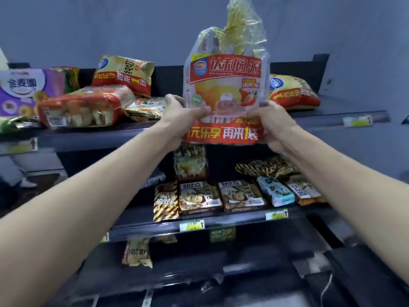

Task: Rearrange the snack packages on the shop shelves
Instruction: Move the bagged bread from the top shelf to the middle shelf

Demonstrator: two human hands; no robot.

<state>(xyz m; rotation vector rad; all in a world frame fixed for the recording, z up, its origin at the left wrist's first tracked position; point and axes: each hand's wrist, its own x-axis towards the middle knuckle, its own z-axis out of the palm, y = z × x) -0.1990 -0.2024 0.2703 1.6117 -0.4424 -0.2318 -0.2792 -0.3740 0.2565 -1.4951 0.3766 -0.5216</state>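
Note:
I hold a large clear and red cake-pie bag (225, 85) upright in front of the top shelf (141, 132). My left hand (181, 117) grips its lower left edge, and my right hand (269, 124) grips its lower right edge. The bag's tied plastic top sticks up above the shelf. On the top shelf lie a red bread pack (81, 106), a yellow chip bag (126, 74), a purple cookie bag (24, 91) and another yellow bag (292, 89) at the right.
The middle shelf (221, 220) carries several small snack packs in a row, among them a light blue one (274, 191). A yellow pack (137, 253) lies on the lower shelf. A grey wall stands behind. At far left a person's shoe (28, 183) shows on the floor.

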